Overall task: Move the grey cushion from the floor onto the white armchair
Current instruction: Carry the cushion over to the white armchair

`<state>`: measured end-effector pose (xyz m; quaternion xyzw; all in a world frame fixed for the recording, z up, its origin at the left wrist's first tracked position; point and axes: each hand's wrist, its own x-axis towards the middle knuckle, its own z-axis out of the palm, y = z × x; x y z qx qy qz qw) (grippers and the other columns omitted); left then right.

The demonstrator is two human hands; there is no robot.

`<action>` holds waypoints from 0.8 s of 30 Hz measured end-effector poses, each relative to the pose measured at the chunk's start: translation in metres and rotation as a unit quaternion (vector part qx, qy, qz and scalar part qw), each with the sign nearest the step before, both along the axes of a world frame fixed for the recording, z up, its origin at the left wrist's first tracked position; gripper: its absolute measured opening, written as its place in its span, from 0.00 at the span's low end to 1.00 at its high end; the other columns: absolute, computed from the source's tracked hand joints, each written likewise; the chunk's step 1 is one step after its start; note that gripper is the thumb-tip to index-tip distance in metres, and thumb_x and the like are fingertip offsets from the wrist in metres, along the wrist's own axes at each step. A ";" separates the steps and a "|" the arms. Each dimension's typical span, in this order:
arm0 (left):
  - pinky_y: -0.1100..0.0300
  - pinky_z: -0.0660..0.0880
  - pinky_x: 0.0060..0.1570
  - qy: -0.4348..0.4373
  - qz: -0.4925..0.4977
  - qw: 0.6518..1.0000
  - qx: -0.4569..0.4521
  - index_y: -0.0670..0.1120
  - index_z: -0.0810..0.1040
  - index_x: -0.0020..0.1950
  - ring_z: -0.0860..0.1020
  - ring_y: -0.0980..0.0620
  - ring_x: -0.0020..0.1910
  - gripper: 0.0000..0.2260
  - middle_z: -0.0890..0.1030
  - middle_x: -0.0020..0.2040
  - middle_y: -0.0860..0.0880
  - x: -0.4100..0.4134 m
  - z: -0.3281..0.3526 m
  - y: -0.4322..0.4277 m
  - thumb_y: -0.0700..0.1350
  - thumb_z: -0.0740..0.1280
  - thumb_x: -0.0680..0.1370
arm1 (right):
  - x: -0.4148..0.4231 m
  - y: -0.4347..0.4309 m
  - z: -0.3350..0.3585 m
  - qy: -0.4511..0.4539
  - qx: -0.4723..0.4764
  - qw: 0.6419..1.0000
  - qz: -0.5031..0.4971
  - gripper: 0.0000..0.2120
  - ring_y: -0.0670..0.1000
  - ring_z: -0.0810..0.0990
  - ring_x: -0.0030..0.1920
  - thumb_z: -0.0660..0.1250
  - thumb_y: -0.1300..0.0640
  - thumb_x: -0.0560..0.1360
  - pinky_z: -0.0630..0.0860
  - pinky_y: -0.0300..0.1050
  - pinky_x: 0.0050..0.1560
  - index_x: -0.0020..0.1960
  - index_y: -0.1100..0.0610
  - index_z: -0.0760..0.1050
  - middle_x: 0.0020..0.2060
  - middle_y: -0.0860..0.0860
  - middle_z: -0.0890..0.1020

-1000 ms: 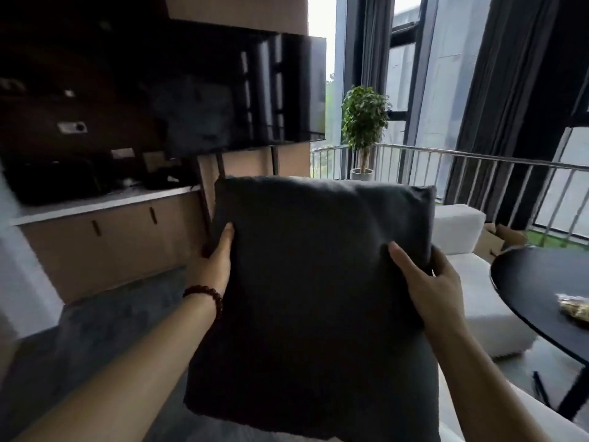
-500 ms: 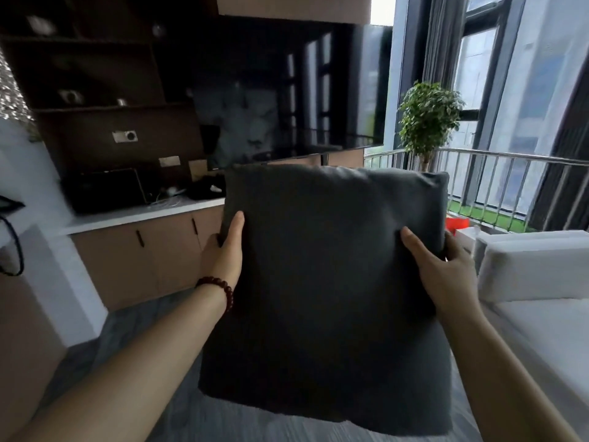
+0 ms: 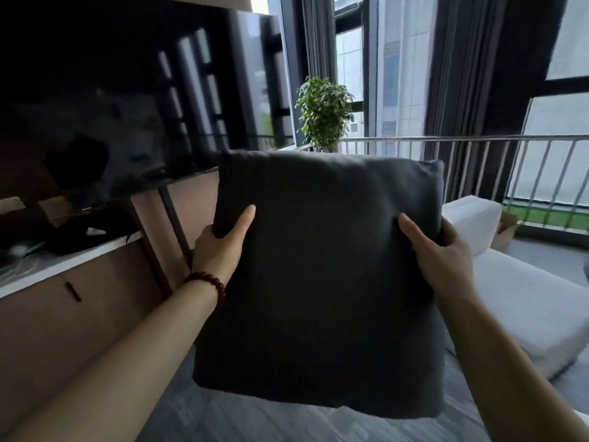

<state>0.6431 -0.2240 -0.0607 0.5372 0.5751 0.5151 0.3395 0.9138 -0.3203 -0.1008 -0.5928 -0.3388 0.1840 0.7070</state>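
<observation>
A grey cushion (image 3: 325, 275) hangs upright in mid-air at the centre of the frame, clear of the grey floor (image 3: 242, 419) seen below it, gripped at both side edges by a person. The left hand (image 3: 220, 247) clasps the cushion's left edge, thumb laid on the front face and fingers wrapped behind; a dark red bead bracelet (image 3: 208, 283) circles that wrist. The right hand (image 3: 443, 260) pinches the right edge the same way, thumb forward. To the right of the cushion and partly hidden by it sits the white armchair (image 3: 522, 301), its seat bare. At the upper left a large dark television screen (image 3: 134, 106) hangs above a wooden cabinet (image 3: 63, 317) with a white top. Behind the cushion's top edge a potted green plant (image 3: 323, 111) stands by a metal railing (image 3: 478, 145) and tall windows.
</observation>
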 end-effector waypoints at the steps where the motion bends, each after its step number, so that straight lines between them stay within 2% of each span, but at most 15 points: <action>1: 0.57 0.66 0.49 0.001 -0.020 1.000 -0.002 0.50 0.72 0.64 0.73 0.49 0.57 0.41 0.75 0.58 0.54 0.012 -0.001 0.015 0.75 0.63 0.59 | 0.009 0.007 0.000 0.000 0.000 1.000 -0.017 0.16 0.35 0.78 0.42 0.72 0.38 0.65 0.72 0.34 0.42 0.50 0.41 0.76 0.40 0.34 0.80; 4: 0.64 0.66 0.40 0.001 -0.088 0.996 0.010 0.54 0.71 0.63 0.73 0.58 0.46 0.37 0.73 0.46 0.62 0.052 -0.008 0.054 0.72 0.66 0.59 | 0.039 0.027 -0.004 0.000 0.001 0.998 -0.062 0.12 0.34 0.80 0.40 0.73 0.40 0.65 0.72 0.28 0.37 0.45 0.42 0.78 0.35 0.33 0.82; 5: 0.66 0.66 0.37 0.001 -0.110 0.994 0.015 0.54 0.71 0.63 0.74 0.58 0.46 0.38 0.73 0.45 0.62 0.067 -0.010 0.067 0.72 0.67 0.58 | 0.051 0.033 -0.006 0.000 0.001 0.997 -0.075 0.12 0.34 0.80 0.40 0.73 0.40 0.65 0.72 0.28 0.36 0.46 0.42 0.78 0.35 0.33 0.82; 6: 0.66 0.66 0.39 0.001 -0.125 0.992 0.018 0.54 0.69 0.65 0.75 0.56 0.49 0.40 0.75 0.49 0.60 0.079 -0.013 0.078 0.72 0.67 0.58 | 0.060 0.040 -0.007 -0.001 -0.001 0.996 -0.089 0.14 0.34 0.80 0.41 0.73 0.39 0.65 0.72 0.30 0.38 0.48 0.42 0.78 0.37 0.34 0.82; 8: 0.61 0.66 0.51 0.008 -0.156 0.987 0.025 0.55 0.57 0.72 0.71 0.50 0.62 0.47 0.72 0.65 0.53 0.117 -0.021 0.113 0.71 0.68 0.59 | 0.092 0.059 -0.013 -0.007 -0.001 0.992 -0.126 0.20 0.37 0.80 0.44 0.73 0.39 0.65 0.74 0.35 0.44 0.54 0.45 0.79 0.43 0.37 0.83; 9: 0.59 0.64 0.54 0.008 -0.172 0.985 0.029 0.57 0.52 0.74 0.68 0.50 0.64 0.49 0.67 0.70 0.51 0.135 -0.023 0.129 0.71 0.68 0.59 | 0.107 0.070 -0.015 -0.008 -0.002 0.990 -0.142 0.23 0.40 0.81 0.46 0.73 0.39 0.65 0.75 0.39 0.47 0.57 0.47 0.79 0.46 0.41 0.83; 11: 0.56 0.66 0.57 0.001 -0.217 0.975 0.043 0.63 0.48 0.73 0.69 0.50 0.63 0.47 0.67 0.71 0.51 0.181 -0.029 0.166 0.70 0.68 0.60 | 0.143 0.093 -0.019 -0.008 -0.005 0.985 -0.173 0.27 0.45 0.81 0.49 0.73 0.39 0.64 0.77 0.44 0.53 0.59 0.49 0.79 0.49 0.44 0.84; 13: 0.56 0.70 0.55 0.006 -0.252 0.967 0.042 0.67 0.54 0.70 0.73 0.50 0.61 0.43 0.72 0.66 0.55 0.231 -0.031 0.201 0.71 0.68 0.59 | 0.183 0.117 -0.022 -0.003 -0.006 0.980 -0.198 0.27 0.45 0.82 0.50 0.73 0.39 0.64 0.77 0.45 0.54 0.59 0.49 0.79 0.50 0.44 0.84; 15: 0.61 0.73 0.46 0.002 -0.281 0.959 0.040 0.76 0.64 0.56 0.77 0.56 0.54 0.28 0.76 0.56 0.64 0.279 -0.031 0.232 0.72 0.68 0.58 | 0.218 0.137 -0.022 0.001 -0.013 0.975 -0.224 0.27 0.46 0.82 0.51 0.73 0.38 0.63 0.77 0.46 0.54 0.59 0.49 0.79 0.50 0.44 0.84; 16: 0.63 0.73 0.44 0.000 -0.297 0.954 0.040 0.77 0.66 0.51 0.77 0.58 0.51 0.24 0.76 0.51 0.66 0.305 -0.031 0.247 0.71 0.68 0.58 | 0.238 0.146 -0.023 0.003 -0.018 0.971 -0.240 0.27 0.45 0.82 0.51 0.73 0.38 0.63 0.78 0.47 0.55 0.59 0.49 0.79 0.50 0.44 0.84; 17: 0.62 0.74 0.45 -0.009 -0.315 0.948 0.042 0.76 0.68 0.52 0.77 0.59 0.51 0.24 0.77 0.51 0.65 0.333 -0.031 0.263 0.71 0.69 0.58 | 0.258 0.156 -0.023 0.006 -0.022 0.967 -0.256 0.27 0.45 0.82 0.50 0.73 0.37 0.63 0.78 0.47 0.54 0.58 0.49 0.79 0.49 0.43 0.84; 20: 0.58 0.74 0.56 -0.028 -0.349 0.935 0.046 0.65 0.69 0.64 0.77 0.57 0.55 0.36 0.78 0.57 0.60 0.404 -0.035 0.302 0.70 0.71 0.58 | 0.312 0.176 -0.022 0.018 -0.033 0.955 -0.294 0.21 0.40 0.82 0.45 0.73 0.36 0.61 0.78 0.42 0.48 0.49 0.45 0.80 0.45 0.39 0.84; 22: 0.59 0.72 0.57 -0.029 -0.370 0.927 0.049 0.61 0.67 0.67 0.76 0.56 0.56 0.40 0.77 0.58 0.59 0.449 -0.040 0.325 0.70 0.70 0.57 | 0.347 0.188 -0.021 0.017 -0.043 0.946 -0.320 0.17 0.39 0.81 0.44 0.72 0.34 0.60 0.76 0.40 0.46 0.43 0.42 0.78 0.43 0.38 0.83; 24: 0.59 0.72 0.58 -0.020 -0.385 0.922 0.044 0.60 0.66 0.69 0.75 0.55 0.57 0.42 0.75 0.60 0.57 0.495 -0.046 0.347 0.70 0.70 0.57 | 0.380 0.200 -0.024 0.020 -0.048 0.938 -0.342 0.18 0.41 0.80 0.45 0.72 0.34 0.60 0.77 0.42 0.49 0.44 0.43 0.77 0.43 0.38 0.82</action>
